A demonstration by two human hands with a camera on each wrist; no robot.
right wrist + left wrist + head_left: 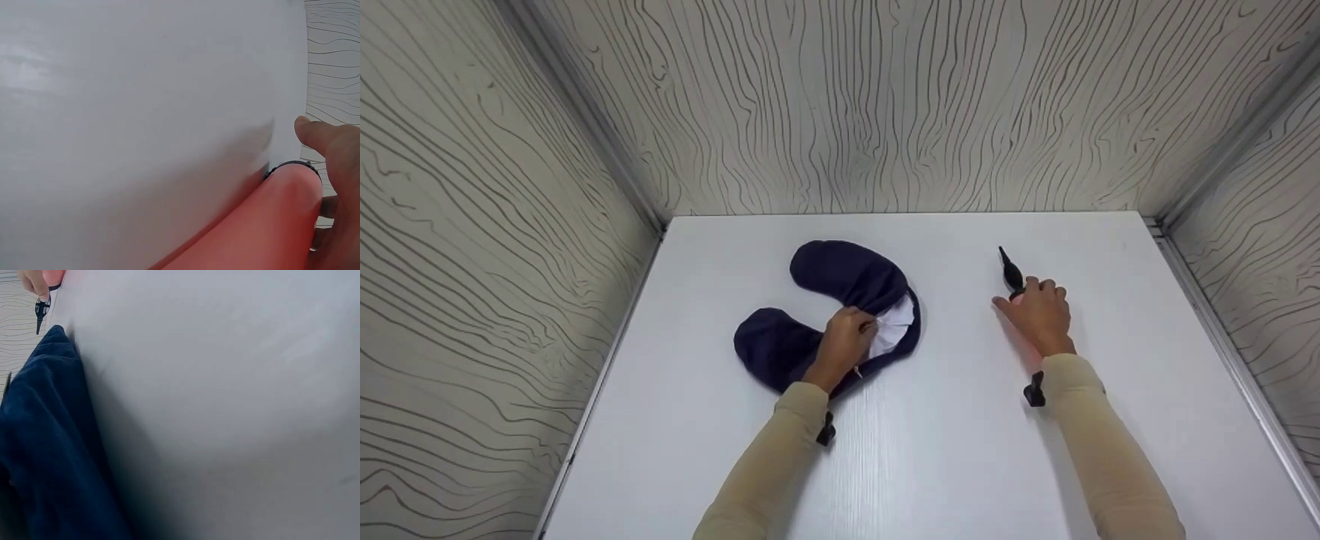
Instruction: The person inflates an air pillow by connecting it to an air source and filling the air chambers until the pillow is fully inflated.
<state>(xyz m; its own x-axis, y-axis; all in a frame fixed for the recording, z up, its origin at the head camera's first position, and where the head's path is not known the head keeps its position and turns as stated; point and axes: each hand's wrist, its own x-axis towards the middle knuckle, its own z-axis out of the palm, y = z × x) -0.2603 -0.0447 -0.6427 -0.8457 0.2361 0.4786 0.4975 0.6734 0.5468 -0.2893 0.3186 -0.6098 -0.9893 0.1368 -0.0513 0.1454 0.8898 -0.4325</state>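
A navy U-shaped neck pillow [847,274] lies on the white table, its curve toward the right and its opening showing white fabric [894,326]. At this opening, my left hand [846,341] pinches the edge of the pillow. A balloon pump with a pink barrel [247,225] and a tapered black nozzle [1011,271] lies to the right. Over the barrel is my right hand [1041,315], thumb spread away from it and fingers along its far side. The left wrist view shows the navy cloth [50,422] close up, with the left fingers out of sight.
The white table [945,450] is bordered by wood-grain patterned panels [847,105] at the back and both sides. A metal rail [1237,375] runs along its right edge. Small black wrist cameras [1035,390] are strapped at both cuffs.
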